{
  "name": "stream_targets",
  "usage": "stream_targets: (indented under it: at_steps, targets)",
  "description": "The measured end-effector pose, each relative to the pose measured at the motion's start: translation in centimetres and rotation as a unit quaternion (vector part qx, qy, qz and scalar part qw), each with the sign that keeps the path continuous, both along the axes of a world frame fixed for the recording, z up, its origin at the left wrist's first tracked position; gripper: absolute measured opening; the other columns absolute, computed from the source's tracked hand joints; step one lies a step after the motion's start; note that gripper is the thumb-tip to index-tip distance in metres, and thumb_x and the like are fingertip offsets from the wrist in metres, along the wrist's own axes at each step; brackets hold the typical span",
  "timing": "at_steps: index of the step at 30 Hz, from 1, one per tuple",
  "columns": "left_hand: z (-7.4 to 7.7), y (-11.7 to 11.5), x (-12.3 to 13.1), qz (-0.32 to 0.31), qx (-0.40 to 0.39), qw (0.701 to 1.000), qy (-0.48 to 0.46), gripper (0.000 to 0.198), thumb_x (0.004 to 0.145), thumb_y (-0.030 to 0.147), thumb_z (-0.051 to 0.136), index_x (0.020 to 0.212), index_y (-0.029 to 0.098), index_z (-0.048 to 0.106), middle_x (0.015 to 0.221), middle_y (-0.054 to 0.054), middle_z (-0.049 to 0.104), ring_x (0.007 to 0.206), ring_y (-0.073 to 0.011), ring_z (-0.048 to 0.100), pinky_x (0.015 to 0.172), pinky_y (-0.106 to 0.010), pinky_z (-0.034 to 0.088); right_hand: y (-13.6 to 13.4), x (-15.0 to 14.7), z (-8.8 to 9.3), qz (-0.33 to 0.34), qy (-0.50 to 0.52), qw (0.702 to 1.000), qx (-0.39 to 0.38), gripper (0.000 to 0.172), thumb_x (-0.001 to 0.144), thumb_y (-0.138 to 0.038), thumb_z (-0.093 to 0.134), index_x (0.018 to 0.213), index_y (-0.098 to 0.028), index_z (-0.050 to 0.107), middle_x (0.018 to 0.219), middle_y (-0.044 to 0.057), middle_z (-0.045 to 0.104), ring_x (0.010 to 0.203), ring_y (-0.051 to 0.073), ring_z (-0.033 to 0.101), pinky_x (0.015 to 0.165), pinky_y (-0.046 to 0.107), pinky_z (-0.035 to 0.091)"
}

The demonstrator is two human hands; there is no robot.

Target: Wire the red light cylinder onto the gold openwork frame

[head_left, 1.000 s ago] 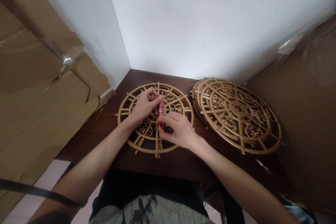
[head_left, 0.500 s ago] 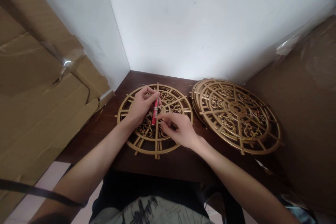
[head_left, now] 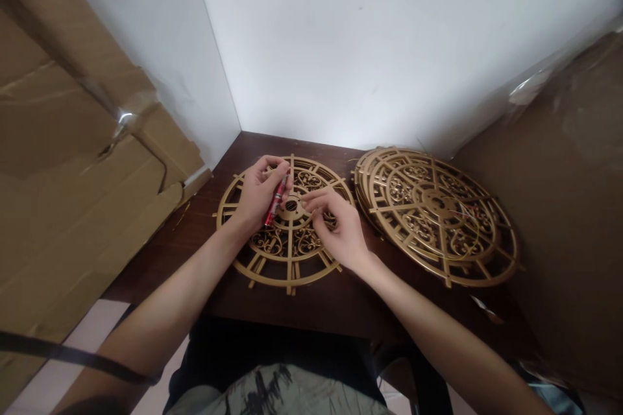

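A round gold openwork disc (head_left: 272,253) with scroll patterns and a centre hole lies flat on the dark wooden table (head_left: 316,301). My left hand (head_left: 257,194) rests over its upper left part, closed round a small red stick-shaped object (head_left: 274,201) that tilts toward the centre. My right hand (head_left: 335,224) hovers over the disc's right half, fingers curled in a pinch just right of the centre hole; whatever it pinches is too small to make out.
A stack of matching gold discs (head_left: 438,214) with thin wires on top lies to the right. Cardboard sheets (head_left: 73,175) lean at the left, a brown wrapped panel (head_left: 574,207) at the right. White walls (head_left: 341,45) close the back corner.
The red object has passed fully into my left hand and tilted left. My right hand let go of it and moved up and right over the disc, uncovering the centre hole.
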State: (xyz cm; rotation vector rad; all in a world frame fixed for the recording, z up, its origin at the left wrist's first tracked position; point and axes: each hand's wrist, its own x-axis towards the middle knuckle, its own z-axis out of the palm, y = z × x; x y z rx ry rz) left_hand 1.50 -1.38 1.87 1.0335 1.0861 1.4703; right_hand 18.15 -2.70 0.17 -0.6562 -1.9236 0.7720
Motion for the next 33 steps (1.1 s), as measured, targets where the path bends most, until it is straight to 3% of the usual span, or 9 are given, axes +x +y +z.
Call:
stream_targets:
  at_steps: [5,9,16,21,23,26,29,33]
  targets:
    - [0.04,0.06,-0.22,0.032,0.020,0.999,-0.009,0.022,0.078,0.033,0.061,0.089,0.020,0.047,0.058,0.006,0.054,0.039,-0.0045,0.045,0.035,-0.013,0.033,0.14,0.19,-0.26,0.013,-0.063,0.997,0.049,0.027,0.075,0.001,0.037,0.074,-0.018,0.057,0.079,0.003,0.058,0.076,0.013,0.056,0.071,0.026,0.045]
    - [-0.11,0.18,-0.37,0.050,0.033,0.998,-0.008,0.022,0.079,0.034,0.061,0.090,0.019,0.048,0.059,0.006,0.054,0.039,-0.0041,0.045,0.035,-0.014,0.034,0.18,0.18,-0.57,0.048,-0.111,0.990,0.070,0.028,0.073,0.001,0.036,0.069,-0.018,0.057,0.073,0.002,0.056,0.072,0.013,0.053,0.069,0.026,0.042]
    - [-0.21,0.25,-0.43,0.066,0.032,0.997,-0.008,0.020,0.080,0.033,0.059,0.090,0.019,0.049,0.059,0.006,0.052,0.039,-0.0040,0.044,0.036,-0.014,0.034,0.08,0.43,-0.50,-0.039,-0.062,0.995,0.073,0.025,0.067,0.003,0.033,0.067,-0.019,0.046,0.074,0.002,0.048,0.067,0.013,0.048,0.061,0.025,0.037]
    - [-0.10,0.24,-0.48,0.073,0.046,0.996,-0.022,0.016,0.083,0.033,0.054,0.091,0.021,0.046,0.058,0.007,0.046,0.040,-0.0042,0.041,0.036,-0.015,0.031,0.57,0.61,-0.69,0.000,-0.147,0.987,0.072,0.028,0.062,0.005,0.033,0.060,-0.018,0.049,0.061,0.000,0.050,0.062,0.013,0.047,0.062,0.026,0.036]
    - [0.00,0.26,-0.46,0.075,0.041,0.996,-0.026,0.015,0.084,0.033,0.053,0.090,0.021,0.046,0.057,0.007,0.045,0.039,-0.0042,0.041,0.036,-0.015,0.029,0.55,0.54,-0.55,0.032,-0.186,0.978,0.092,0.032,0.067,0.004,0.033,0.067,-0.018,0.056,0.070,0.002,0.058,0.071,0.015,0.051,0.070,0.028,0.039]
    - [0.05,0.31,-0.42,0.080,0.038,0.996,-0.024,0.014,0.083,0.032,0.052,0.089,0.020,0.046,0.057,0.007,0.045,0.039,-0.0043,0.040,0.035,-0.015,0.029,0.29,0.30,-0.17,0.080,-0.226,0.962,0.129,0.036,0.078,0.000,0.036,0.095,-0.018,0.062,0.098,0.005,0.065,0.095,0.019,0.053,0.084,0.033,0.040]
    - [-0.05,0.34,-0.39,0.080,0.044,0.996,-0.025,0.013,0.083,0.030,0.053,0.088,0.019,0.047,0.057,0.006,0.045,0.039,-0.0045,0.040,0.036,-0.016,0.030,0.05,-0.01,0.02,0.084,-0.262,0.950,0.146,0.033,0.090,-0.013,0.040,0.119,-0.017,0.054,0.122,0.007,0.058,0.115,0.021,0.047,0.096,0.038,0.037]
    - [-0.21,0.32,-0.38,0.076,0.044,0.996,-0.024,0.013,0.083,0.031,0.053,0.087,0.019,0.049,0.058,0.006,0.046,0.040,-0.0046,0.041,0.036,-0.016,0.031,-0.02,-0.28,-0.14,0.072,-0.309,0.935,0.156,0.044,0.093,-0.037,0.044,0.132,-0.015,0.044,0.137,0.012,0.046,0.131,0.025,0.035,0.104,0.044,0.033]
